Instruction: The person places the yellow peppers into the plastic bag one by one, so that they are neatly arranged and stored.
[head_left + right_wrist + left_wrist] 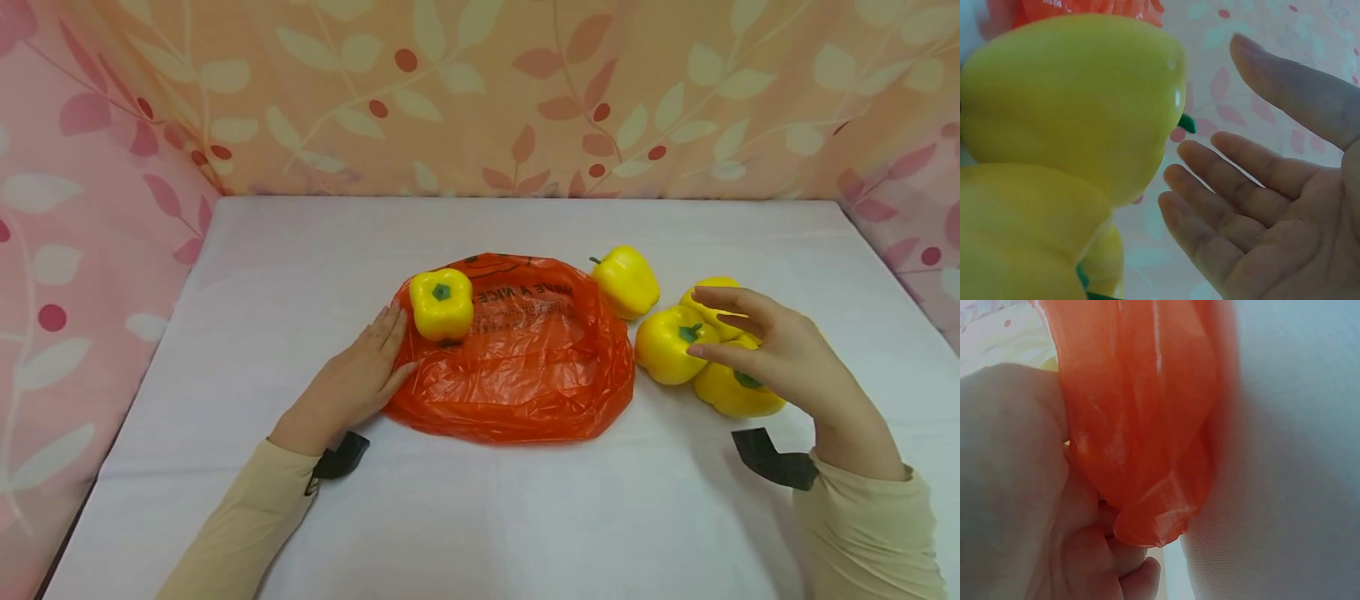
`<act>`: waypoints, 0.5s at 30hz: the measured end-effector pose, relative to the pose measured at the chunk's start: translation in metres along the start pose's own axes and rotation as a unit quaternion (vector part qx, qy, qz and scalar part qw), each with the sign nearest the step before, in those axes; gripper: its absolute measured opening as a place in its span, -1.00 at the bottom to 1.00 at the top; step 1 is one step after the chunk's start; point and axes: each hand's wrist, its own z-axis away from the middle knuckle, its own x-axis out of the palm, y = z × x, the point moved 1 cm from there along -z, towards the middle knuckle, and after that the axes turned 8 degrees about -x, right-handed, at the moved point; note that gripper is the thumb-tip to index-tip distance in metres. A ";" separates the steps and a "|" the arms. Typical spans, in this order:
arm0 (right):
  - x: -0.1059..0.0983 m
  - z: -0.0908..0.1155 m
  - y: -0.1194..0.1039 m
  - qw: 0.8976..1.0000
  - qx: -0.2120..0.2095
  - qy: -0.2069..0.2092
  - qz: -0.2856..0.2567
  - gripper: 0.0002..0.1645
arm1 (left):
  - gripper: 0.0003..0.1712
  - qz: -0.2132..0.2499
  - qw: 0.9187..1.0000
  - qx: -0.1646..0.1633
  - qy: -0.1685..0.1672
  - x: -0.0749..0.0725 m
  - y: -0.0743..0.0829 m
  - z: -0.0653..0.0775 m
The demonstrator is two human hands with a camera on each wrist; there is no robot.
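An orange-red plastic bag (517, 367) lies spread on the table, with its printed side up. One yellow bell pepper (441, 304) stands on its left part, green stem upward. My left hand (360, 367) rests at the bag's left edge, fingers extended and touching the plastic; in the left wrist view, the bag (1147, 412) partly hides them. My right hand (780, 350) hovers over a cluster of yellow bell peppers (675, 346) right of the bag. Its thumb and fingers are spread apart, and the right wrist view shows the palm holding nothing beside a pepper (1072, 106).
Another yellow bell pepper (626, 282) leans by the bag's upper right edge. A white cloth covers the table (480, 517). Leaf-patterned curtains (480, 100) stand behind and at both sides.
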 end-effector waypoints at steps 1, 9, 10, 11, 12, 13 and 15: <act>0.000 -0.001 0.002 1.000 -0.002 -0.006 0.006 -0.24 | -0.16 0.000 1.000 0.000 0.000 0.000 0.000 0.000; 0.001 -0.003 0.011 0.998 -0.052 -0.008 0.022 -0.26 | -0.16 0.002 1.000 0.000 0.001 0.000 0.001 0.000; 0.001 -0.003 0.012 0.998 -0.057 -0.008 0.024 -0.27 | -0.16 0.001 1.000 0.000 0.001 0.000 0.001 0.000; 0.002 -0.003 0.012 0.998 -0.058 -0.009 0.026 -0.26 | -0.16 0.001 1.000 -0.001 0.001 0.000 0.000 0.000; 0.002 -0.003 0.013 0.998 -0.058 -0.009 0.028 -0.25 | -0.15 0.001 1.000 -0.001 0.002 0.000 0.000 0.000; 0.002 -0.004 0.014 0.998 -0.058 -0.010 0.029 -0.24 | -0.15 0.000 1.000 -0.001 0.002 0.000 0.000 0.000; 0.002 -0.004 0.014 0.998 -0.052 -0.011 0.031 -0.22 | -0.16 -0.001 1.000 0.000 0.002 0.000 0.000 0.001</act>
